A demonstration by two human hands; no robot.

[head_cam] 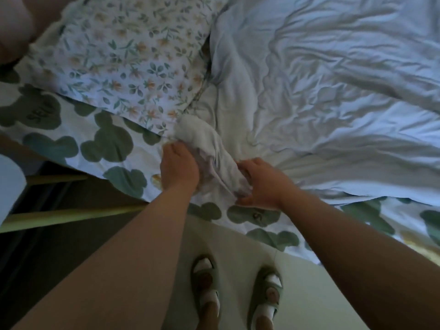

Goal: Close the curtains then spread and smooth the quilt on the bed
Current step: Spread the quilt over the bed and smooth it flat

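Note:
A pale white quilt (pixel 333 91) lies crumpled over the right part of the bed. Its near corner (pixel 209 148) is bunched into a thick roll at the bed's edge. My left hand (pixel 177 166) grips the left side of that roll with fingers curled into the fabric. My right hand (pixel 260 181) holds the roll's lower right end, thumb under it. Beneath the quilt lies a white sheet (pixel 100 144) with large green blobs. A floral pillow (pixel 128 60) rests at the upper left, touching the quilt's edge.
I stand at the bed's side; my feet in pale sandals (pixel 235 296) are on a light floor. A pale wooden rail (pixel 71 213) and dark gap lie at the left. A pinkish padded headboard (pixel 14 25) fills the top left corner.

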